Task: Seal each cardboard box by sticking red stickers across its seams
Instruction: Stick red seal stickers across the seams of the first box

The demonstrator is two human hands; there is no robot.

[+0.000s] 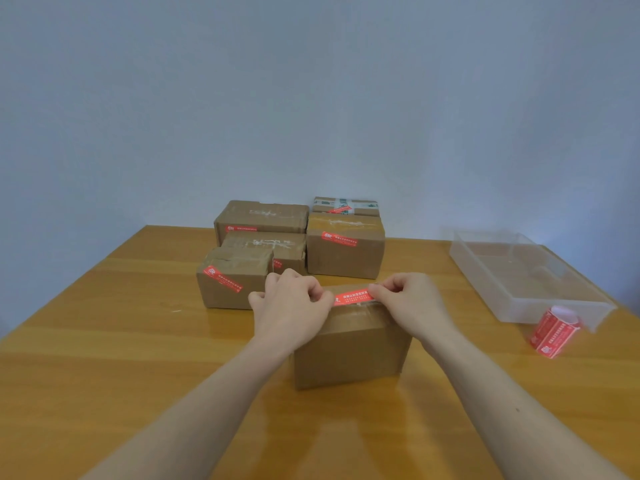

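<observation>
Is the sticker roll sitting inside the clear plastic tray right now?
No, the sticker roll lies on the wooden table just in front of the clear plastic tray, outside its walls.

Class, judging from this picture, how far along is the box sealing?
Done: five boxes at the back already carry red stickers. In hand: left hand and right hand pinch a sticker over the near box. Left: pressing it down across the seam; the roll waits.

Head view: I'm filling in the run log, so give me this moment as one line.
step: applying red sticker | left hand: pinches sticker end | right hand: pinches other end | target: near cardboard box top | sticker roll: on table
</observation>
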